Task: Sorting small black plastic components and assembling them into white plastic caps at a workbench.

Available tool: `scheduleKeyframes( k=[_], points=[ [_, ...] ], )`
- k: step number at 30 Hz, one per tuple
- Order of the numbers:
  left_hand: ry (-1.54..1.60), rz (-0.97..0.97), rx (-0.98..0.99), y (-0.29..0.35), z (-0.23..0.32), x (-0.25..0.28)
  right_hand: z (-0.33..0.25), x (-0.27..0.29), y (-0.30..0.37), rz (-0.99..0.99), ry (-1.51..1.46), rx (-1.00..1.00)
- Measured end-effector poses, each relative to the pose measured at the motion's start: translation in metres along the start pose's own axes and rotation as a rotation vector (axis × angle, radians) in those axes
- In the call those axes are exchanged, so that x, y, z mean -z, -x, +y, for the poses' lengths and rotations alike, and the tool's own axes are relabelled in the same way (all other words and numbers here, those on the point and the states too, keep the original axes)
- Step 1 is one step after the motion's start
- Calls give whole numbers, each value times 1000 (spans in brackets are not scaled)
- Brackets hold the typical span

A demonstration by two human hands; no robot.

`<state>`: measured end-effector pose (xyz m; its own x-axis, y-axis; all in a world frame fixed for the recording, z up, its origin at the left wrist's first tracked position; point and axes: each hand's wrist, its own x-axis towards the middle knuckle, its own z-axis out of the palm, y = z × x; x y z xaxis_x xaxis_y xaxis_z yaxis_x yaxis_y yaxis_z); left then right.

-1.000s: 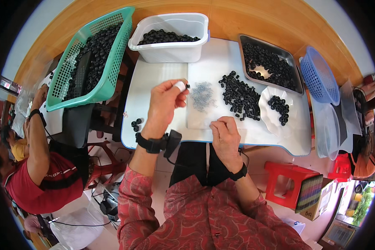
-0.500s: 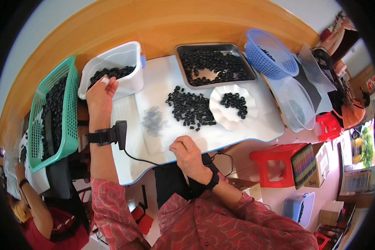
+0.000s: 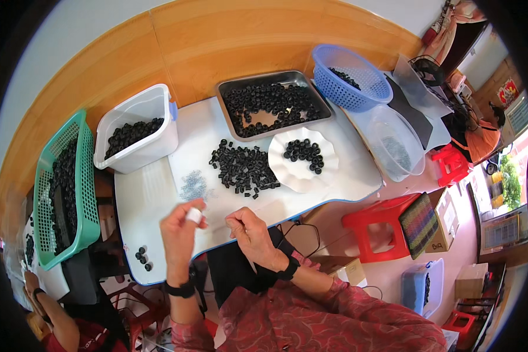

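Note:
My left hand is over the near edge of the white tabletop, its fingers loosely bent and slightly apart, with white tape round one finger. Nothing shows in it. To its right, my right hand is closed in a pinch; anything between its fingertips is too small to make out. Beyond the hands lie a pile of short black cylindrical parts and a patch of tiny silvery pieces. A white scalloped plate holds black ring-like parts.
Black parts fill a metal tray, a white bin and a green basket. A blue basket and clear tub stand right. Several black parts lie front left. A red stool stands beside the table; a co-worker's arm shows lower left.
My left hand has come back from above the white bin to near my right hand. My right hand stays pinched close to the table edge. The whole view has shifted.

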<state>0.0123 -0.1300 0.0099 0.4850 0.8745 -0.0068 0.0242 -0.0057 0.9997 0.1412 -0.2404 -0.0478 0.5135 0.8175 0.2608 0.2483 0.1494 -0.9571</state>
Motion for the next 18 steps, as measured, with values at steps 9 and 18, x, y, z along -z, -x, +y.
scheduleKeyframes(
  k=[9,18],
  points=[
    [168,-50,-43,49,-27,-36,-13,11,9,-119,-348,-233],
    [131,-38,-43,57,-34,-51,-12,31,17,-202,-456,-369]
  ],
)
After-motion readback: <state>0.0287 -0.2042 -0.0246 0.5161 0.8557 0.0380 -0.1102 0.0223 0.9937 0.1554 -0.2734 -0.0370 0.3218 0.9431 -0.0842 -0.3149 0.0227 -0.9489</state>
